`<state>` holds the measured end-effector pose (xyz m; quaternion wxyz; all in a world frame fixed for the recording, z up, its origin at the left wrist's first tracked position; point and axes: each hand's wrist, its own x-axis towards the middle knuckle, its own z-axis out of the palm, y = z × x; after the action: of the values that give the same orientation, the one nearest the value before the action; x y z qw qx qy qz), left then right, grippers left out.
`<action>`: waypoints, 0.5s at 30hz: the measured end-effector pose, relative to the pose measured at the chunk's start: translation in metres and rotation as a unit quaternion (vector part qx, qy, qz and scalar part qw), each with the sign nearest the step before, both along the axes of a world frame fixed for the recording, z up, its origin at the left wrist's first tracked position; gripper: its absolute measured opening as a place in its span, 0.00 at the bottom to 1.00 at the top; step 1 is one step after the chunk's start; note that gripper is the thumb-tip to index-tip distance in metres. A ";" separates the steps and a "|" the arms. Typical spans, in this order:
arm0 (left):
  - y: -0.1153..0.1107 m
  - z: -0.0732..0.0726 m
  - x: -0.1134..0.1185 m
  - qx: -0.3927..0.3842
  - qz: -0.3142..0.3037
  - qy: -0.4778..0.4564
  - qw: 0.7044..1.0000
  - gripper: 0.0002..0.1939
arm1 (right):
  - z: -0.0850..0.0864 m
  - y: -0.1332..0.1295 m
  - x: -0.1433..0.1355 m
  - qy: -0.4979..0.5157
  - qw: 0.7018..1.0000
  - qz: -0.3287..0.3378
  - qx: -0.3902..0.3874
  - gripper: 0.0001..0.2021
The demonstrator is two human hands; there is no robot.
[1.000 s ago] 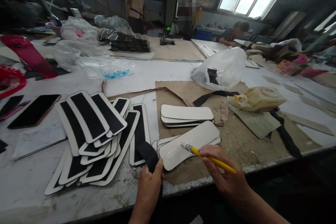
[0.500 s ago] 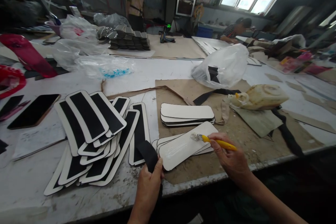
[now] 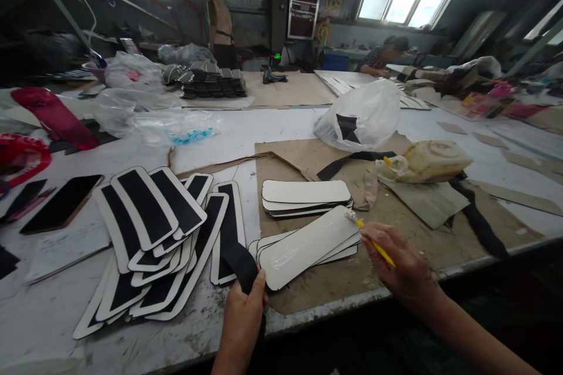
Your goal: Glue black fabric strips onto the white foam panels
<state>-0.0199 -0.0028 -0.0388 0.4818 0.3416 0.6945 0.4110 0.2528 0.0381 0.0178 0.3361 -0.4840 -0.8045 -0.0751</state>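
Observation:
In my right hand (image 3: 398, 258) is a brush with a yellow handle (image 3: 382, 251). Its bristles touch the far right end of the top white panel (image 3: 308, 246), which has rounded corners and a wet, shiny streak along it. Several like panels lie fanned beneath. My left hand (image 3: 244, 310) is closed around a black strip (image 3: 241, 263), close to the panel's near left corner. Left of that hand are overlapping white panels with black strips (image 3: 149, 211) down their middles. Behind the wet panel sits another stack of white panels (image 3: 305, 192).
Brown sheeting (image 3: 308, 299) covers part of the white table. A yellowed plastic bottle (image 3: 435, 161) lies on its side at the right, and a clear plastic bag (image 3: 365, 117) stands behind. A phone (image 3: 61, 202) rests at the left. Two people are in the background.
The brush has moved right along the panel, from its middle part to its far right end. My left hand keeps its hold on the black strip. The whole view has shifted slightly.

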 end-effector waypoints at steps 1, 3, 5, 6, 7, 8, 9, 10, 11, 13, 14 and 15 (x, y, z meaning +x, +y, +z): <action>0.000 0.000 0.000 0.003 -0.001 0.004 1.000 0.24 | -0.002 -0.003 -0.002 -0.007 1.000 0.004 0.001 0.09; 0.001 0.001 0.002 0.009 -0.005 0.015 1.000 0.25 | -0.005 -0.011 -0.009 -0.002 1.000 0.025 -0.009 0.10; 0.002 0.004 0.004 0.011 -0.002 0.027 1.000 0.25 | -0.008 -0.017 -0.018 0.028 0.997 0.063 -0.034 0.10; 0.003 0.006 0.004 0.012 0.000 0.032 0.999 0.25 | -0.008 -0.019 -0.023 0.049 0.994 0.082 -0.049 0.11; 0.004 0.009 0.004 0.012 0.004 0.038 0.999 0.25 | -0.007 -0.021 -0.028 0.072 0.990 0.100 -0.064 0.11; 0.004 0.013 0.003 0.014 0.008 0.048 0.999 0.25 | -0.005 -0.022 -0.032 0.096 0.986 0.117 -0.076 0.11; 0.004 0.018 0.002 0.015 0.013 0.063 0.998 0.25 | -0.001 -0.022 -0.035 0.118 0.981 0.131 -0.085 0.10; 0.004 0.024 0.000 0.017 0.019 0.088 0.996 0.25 | 0.003 -0.022 -0.038 0.138 0.976 0.143 -0.093 0.09; 0.002 0.030 -0.002 0.017 0.028 0.120 0.992 0.24 | 0.009 -0.021 -0.040 0.157 0.971 0.152 -0.101 0.08; -0.003 0.043 -0.006 0.020 0.050 0.167 0.984 0.24 | 0.020 -0.021 -0.044 0.185 0.959 0.161 -0.140 0.06; -0.006 0.049 -0.006 0.023 0.061 0.164 0.984 0.24 | 0.026 -0.021 -0.046 0.198 0.952 0.156 -0.172 0.06; -0.009 0.055 -0.004 0.030 0.069 0.134 0.988 0.24 | 0.031 -0.022 -0.050 0.211 0.943 0.149 -0.212 0.06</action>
<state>-0.0242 -0.0121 0.0162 0.3444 0.3592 0.7622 0.4141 0.2032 0.0166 0.0490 0.3951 -0.4237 -0.7754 0.2512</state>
